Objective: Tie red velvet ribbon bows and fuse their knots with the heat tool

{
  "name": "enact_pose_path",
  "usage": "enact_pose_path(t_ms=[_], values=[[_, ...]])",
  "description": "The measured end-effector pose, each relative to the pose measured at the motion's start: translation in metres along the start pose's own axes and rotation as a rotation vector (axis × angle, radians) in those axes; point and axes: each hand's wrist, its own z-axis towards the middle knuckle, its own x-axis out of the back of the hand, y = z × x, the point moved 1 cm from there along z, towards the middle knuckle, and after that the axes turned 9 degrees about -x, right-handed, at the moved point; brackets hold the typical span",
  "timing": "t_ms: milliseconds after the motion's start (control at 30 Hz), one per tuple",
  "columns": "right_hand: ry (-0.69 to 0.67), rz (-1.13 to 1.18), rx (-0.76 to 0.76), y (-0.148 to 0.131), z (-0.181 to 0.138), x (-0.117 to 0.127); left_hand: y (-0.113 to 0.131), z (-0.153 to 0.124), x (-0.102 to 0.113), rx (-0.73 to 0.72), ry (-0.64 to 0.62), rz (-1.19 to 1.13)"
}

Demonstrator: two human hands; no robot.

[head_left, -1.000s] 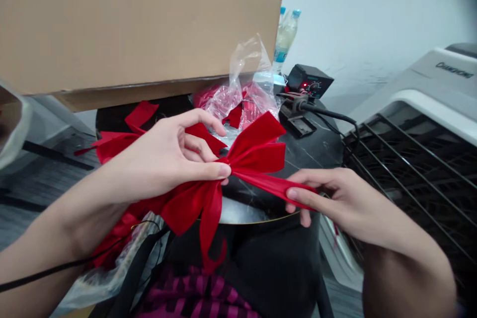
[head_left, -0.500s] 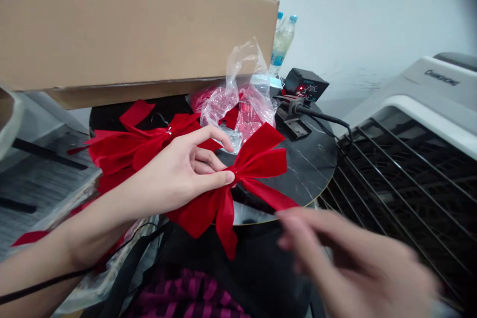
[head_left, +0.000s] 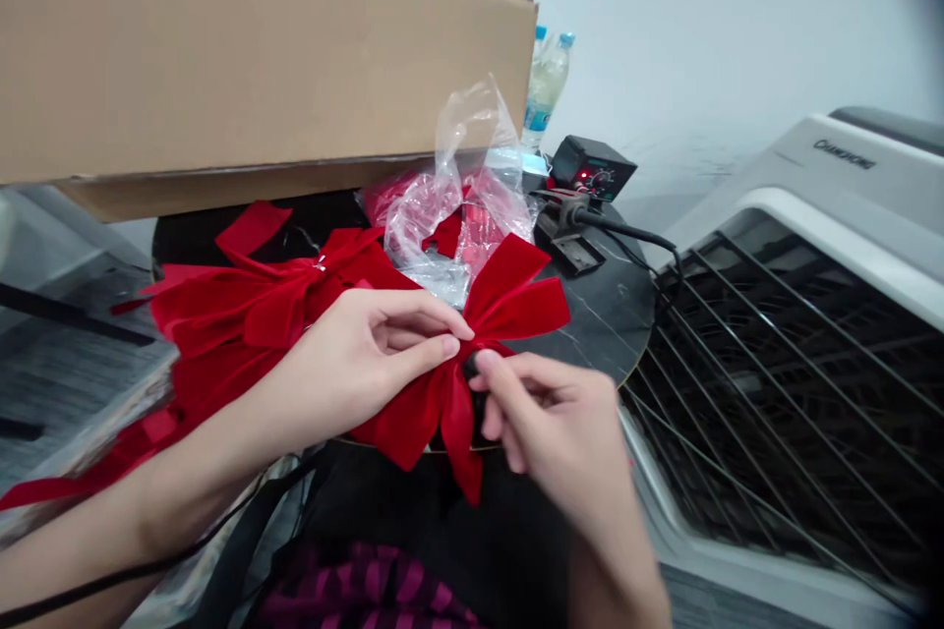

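A red velvet bow [head_left: 516, 290] lies at the near edge of a round black table [head_left: 605, 334]. My left hand [head_left: 361, 359] pinches the bow's knot between thumb and fingers. My right hand [head_left: 550, 418] comes in from the right with its fingers closed at the same knot, and a small dark thing shows at the fingertips. A pile of more red bows [head_left: 251, 300] lies to the left. A crumpled clear plastic bag [head_left: 461, 197] with red pieces inside sits behind the bow.
A large cardboard box [head_left: 243, 59] overhangs the table's back left. A small black control unit [head_left: 590, 167] with a red light and its cable [head_left: 626, 234] stand at the back, beside plastic bottles [head_left: 544, 84]. A white machine with a black wire grille [head_left: 796, 334] fills the right.
My right hand let go of the bow's long tail, swung away, and came back to the knot. The left hand stayed pinched on the knot and sank toward the table.
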Motion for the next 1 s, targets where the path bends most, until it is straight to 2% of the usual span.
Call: enact_pose_path(t_ms=[67, 133, 167, 233, 367, 500, 800, 900, 1000], values=[[-0.003, 0.091, -0.067, 0.003, 0.018, 0.029, -0.002, 0.003, 0.001, 0.000, 0.035, 0.030], [0.173, 0.198, -0.072, 0.007, 0.046, 0.063, -0.003, 0.006, 0.001, -0.006, 0.047, 0.038], [0.207, 0.318, -0.107, 0.010, 0.062, 0.078, -0.004, 0.009, 0.000, -0.009, 0.043, 0.029], [0.235, 0.408, -0.135, 0.014, 0.098, 0.099, -0.005, 0.013, -0.004, -0.024, 0.034, -0.005], [0.270, 0.520, -0.144, 0.019, 0.158, 0.111, -0.009, 0.022, -0.011, -0.054, 0.016, -0.086], [0.288, 0.538, -0.097, 0.025, 0.189, 0.105, -0.017, 0.028, -0.013, -0.082, 0.021, -0.116], [0.519, 0.349, 0.123, 0.036, 0.218, 0.109, -0.030, 0.030, -0.009, 0.052, 0.073, -0.062], [0.596, 0.217, 0.226, 0.034, 0.205, 0.117, -0.032, 0.030, -0.008, 0.037, 0.075, -0.044], [0.719, 0.130, 0.346, 0.029, 0.175, 0.125, -0.034, 0.029, -0.007, 0.024, 0.077, -0.029]])
